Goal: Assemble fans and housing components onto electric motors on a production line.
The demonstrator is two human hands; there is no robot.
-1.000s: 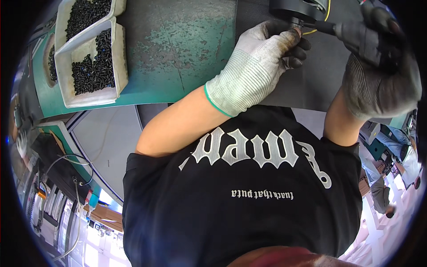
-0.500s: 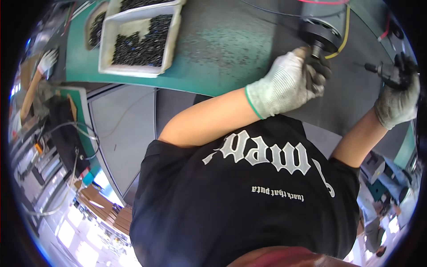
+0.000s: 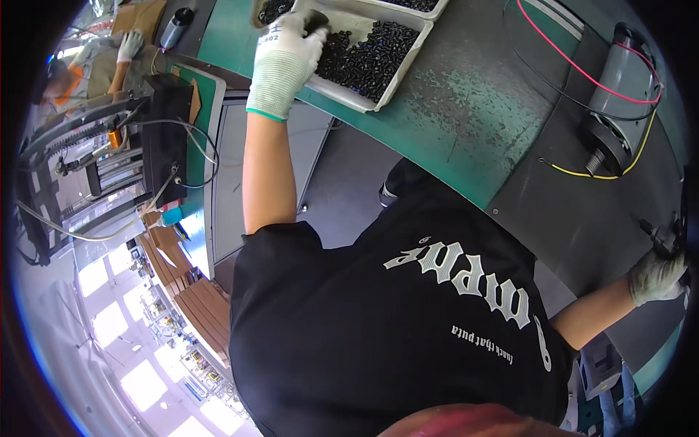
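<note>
Black screws [image 3: 371, 65] sit in the white bin [image 3: 342, 95] on the green bench top [image 3: 466, 124], loosely piled, bare bin floor showing at the far left of the pile. Left hand [image 3: 290, 45], gloved, is at the bin's left end, fingers bent over the rim; can't tell if they're pinched on a screw. Right hand [image 3: 659, 275], also gloved, is far out to the right, wrapped around a black power screwdriver [image 3: 662, 237], partly cut off by the view edge, bit end pointing left, clear of the motor. Hands well apart.

Grey cylindrical motor [image 3: 619, 95] lies on the dark mat [image 3: 546, 218], above the right hand in view, untouched by either hand. Its black end collar and ridged shaft face the person. Red wire [image 3: 564, 58] crosses over the body; yellow wire [image 3: 575, 172] curves past the shaft, free end on the mat.

Upper left: a co-worker's gloved hand [image 3: 131, 45], near another grey cylinder [image 3: 177, 29].
</note>
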